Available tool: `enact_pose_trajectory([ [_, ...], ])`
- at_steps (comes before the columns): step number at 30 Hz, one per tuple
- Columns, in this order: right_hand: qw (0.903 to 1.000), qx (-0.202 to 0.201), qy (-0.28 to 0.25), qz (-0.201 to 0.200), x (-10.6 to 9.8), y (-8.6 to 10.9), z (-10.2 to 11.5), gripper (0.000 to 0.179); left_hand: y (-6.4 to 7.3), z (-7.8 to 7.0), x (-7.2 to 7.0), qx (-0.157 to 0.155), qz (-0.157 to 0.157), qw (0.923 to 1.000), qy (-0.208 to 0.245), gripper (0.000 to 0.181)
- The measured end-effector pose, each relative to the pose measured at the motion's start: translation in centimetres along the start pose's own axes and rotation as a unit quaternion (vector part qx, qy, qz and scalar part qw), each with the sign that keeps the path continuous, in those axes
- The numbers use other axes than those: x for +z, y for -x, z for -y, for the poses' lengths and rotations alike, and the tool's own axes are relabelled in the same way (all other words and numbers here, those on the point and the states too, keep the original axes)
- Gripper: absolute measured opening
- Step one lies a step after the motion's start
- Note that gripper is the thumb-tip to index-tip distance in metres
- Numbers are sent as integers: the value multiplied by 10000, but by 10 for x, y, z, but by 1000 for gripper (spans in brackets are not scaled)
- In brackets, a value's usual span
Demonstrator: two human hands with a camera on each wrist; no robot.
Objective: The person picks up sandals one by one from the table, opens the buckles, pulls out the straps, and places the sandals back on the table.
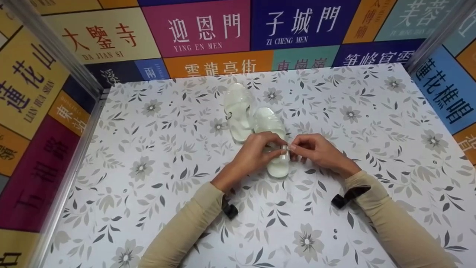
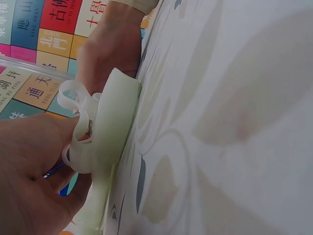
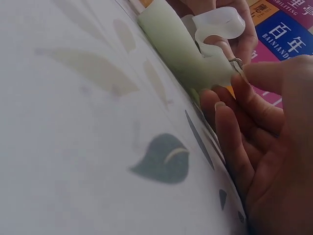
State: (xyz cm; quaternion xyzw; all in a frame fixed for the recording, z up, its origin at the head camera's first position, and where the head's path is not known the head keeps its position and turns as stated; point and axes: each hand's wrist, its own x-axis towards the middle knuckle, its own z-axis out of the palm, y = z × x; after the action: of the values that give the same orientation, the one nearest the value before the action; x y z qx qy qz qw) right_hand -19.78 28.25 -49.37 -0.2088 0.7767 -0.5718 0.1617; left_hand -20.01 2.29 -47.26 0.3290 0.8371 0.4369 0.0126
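A pale green sandal (image 1: 278, 169) lies under both hands, its heel toward the person. My left hand (image 1: 251, 152) reaches over it from the left and pinches the looped strap (image 2: 82, 128) between thumb and finger. On the other side, my right hand (image 1: 318, 150) pinches a small metal buckle (image 3: 236, 63) at the sandal's edge, with its other fingers bent beneath. The matching sandal (image 1: 238, 130) lies just beyond to the left, touched by neither hand, its own buckle (image 1: 228, 115) on the left side.
White cloth with grey flowers and leaves (image 1: 141, 167) covers the table. Colourful panels with printed characters (image 1: 200, 33) stand behind and at both sides, joined by clear corner strips (image 1: 59, 201). A black wrist camera (image 1: 340, 200) sits on the right sleeve.
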Motion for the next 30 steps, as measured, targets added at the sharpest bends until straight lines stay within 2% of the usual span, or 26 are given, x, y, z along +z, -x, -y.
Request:
enact_pose_trajectory([
  [6, 9997, -182, -44, 185, -2, 0, 0, 19, 1, 2, 0, -9, -26, 9999, 162, 18],
  [13, 9997, -240, -59, 91, 3, -1, -1, 17, 2, 1, 0, 74, 17, 9998, 207, 19],
  [22, 9996, -135, -200, 150, 3, 0, 0, 18, 1, 1, 0, -54, 100, 9996, 272, 20],
  [30, 9995, -210, -193, 143, 5, 1, 1, 15, 0, -1, 0, -113, 103, 9996, 240, 20],
])
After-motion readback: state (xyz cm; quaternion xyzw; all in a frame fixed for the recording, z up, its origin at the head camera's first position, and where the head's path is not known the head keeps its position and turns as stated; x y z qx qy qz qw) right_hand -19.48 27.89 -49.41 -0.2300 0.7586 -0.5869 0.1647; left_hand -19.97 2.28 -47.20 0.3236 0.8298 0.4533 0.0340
